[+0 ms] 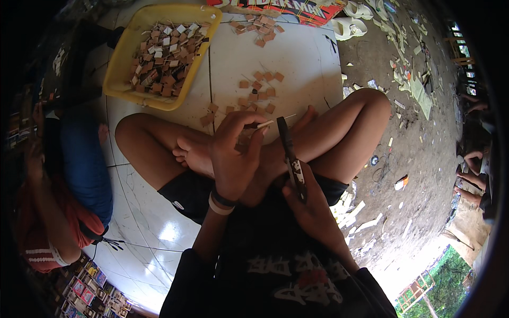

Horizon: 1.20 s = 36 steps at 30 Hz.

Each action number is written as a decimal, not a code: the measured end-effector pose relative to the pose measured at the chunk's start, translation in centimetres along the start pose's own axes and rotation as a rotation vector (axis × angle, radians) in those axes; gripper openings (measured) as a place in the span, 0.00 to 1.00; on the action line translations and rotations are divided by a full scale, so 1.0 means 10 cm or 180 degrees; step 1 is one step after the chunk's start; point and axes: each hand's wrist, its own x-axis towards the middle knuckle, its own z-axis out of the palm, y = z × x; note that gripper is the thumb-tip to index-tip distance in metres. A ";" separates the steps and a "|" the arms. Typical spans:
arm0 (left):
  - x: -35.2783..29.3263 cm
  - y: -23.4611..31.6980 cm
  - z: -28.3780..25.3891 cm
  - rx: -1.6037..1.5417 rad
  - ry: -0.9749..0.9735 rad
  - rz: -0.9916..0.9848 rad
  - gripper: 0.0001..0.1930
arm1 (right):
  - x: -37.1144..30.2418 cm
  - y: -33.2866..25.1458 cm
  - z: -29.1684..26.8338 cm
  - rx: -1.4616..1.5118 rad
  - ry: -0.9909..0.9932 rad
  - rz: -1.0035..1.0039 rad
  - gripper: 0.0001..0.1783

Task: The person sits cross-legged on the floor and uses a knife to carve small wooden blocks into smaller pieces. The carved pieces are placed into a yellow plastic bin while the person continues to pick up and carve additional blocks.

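Note:
My left hand (233,151) is raised over my crossed legs, its thumb and fingers pinching a small flat piece (264,124) seen nearly edge-on. A thin stick pokes out from beside it toward the right. In my right hand (312,209) is a long, dark hand tool (289,148) with pale worn patches; its exact kind is unclear. The tool's tip stands just right of the pinched piece, and whether they touch I cannot tell. Beyond my left hand, several small brown square pieces with thin sticks (257,95) lie on the white tiles.
A yellow plastic basin (212,32) at the far left holds a heap of similar squares. Another cluster (260,29) lies beside a printed sheet (297,9). White sandals (350,27) and scraps cover the dirt floor at right. Another person (85,169) sits close at left.

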 end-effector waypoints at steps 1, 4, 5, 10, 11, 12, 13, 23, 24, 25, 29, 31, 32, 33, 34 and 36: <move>-0.01 -0.01 0.00 -0.0009 0.0014 -0.0024 0.11 | 0.01 0.00 0.00 0.0077 -0.0023 -0.0017 0.31; -0.07 -0.07 0.09 -0.1258 0.0118 -0.0489 0.12 | 0.04 -0.01 0.02 0.0291 -0.0111 0.0003 0.30; -0.08 -0.09 0.12 -0.1518 0.0155 -0.0502 0.12 | 0.04 -0.02 0.02 0.0313 -0.0163 0.0047 0.29; -0.11 -0.20 0.18 -0.1986 0.0205 -0.0330 0.13 | 0.02 -0.05 0.04 0.0433 -0.0219 0.0064 0.29; -0.12 -0.22 0.18 -0.1963 0.0183 -0.0301 0.12 | 0.02 -0.06 0.05 0.0449 -0.0220 0.0048 0.29; -0.12 -0.22 0.17 -0.1946 0.0164 -0.0254 0.12 | 0.02 -0.06 0.06 0.0466 -0.0224 0.0034 0.29; -0.13 -0.22 0.17 -0.1934 0.0163 -0.0259 0.11 | 0.01 -0.07 0.07 0.0463 -0.0212 0.0022 0.29; -0.12 -0.15 0.18 -0.2412 0.0348 -0.0190 0.13 | 0.02 -0.12 -0.03 0.1488 -0.1062 0.0826 0.31; -0.14 -0.12 0.18 -0.2152 0.0434 -0.0153 0.12 | 0.03 -0.10 0.02 0.1254 -0.1111 0.0862 0.32; -0.15 -0.09 0.17 -0.1898 0.0525 -0.0101 0.12 | 0.08 -0.07 0.10 0.0419 -0.0466 0.0104 0.33; -0.15 -0.04 0.16 -0.1275 0.0604 0.0053 0.11 | 0.12 0.03 0.24 -0.1211 0.0658 -0.0706 0.36; -0.13 -0.01 0.15 -0.1222 0.0592 -0.0019 0.11 | 0.10 0.04 0.25 -0.1091 0.0597 -0.0556 0.37; -0.13 0.01 0.15 -0.1212 0.0573 -0.0034 0.11 | 0.09 0.05 0.24 -0.1084 0.0623 -0.0572 0.37; -0.12 0.03 0.14 -0.1192 0.0559 -0.0067 0.11 | 0.09 0.05 0.24 -0.1084 0.0662 -0.0691 0.37; -0.10 0.05 0.14 -0.1178 0.0552 -0.0079 0.12 | 0.10 0.05 0.23 -0.0916 0.0650 -0.0704 0.37; -0.06 0.09 0.10 -0.1459 0.0547 -0.0427 0.12 | 0.12 0.06 0.22 -0.0580 0.0637 -0.0899 0.36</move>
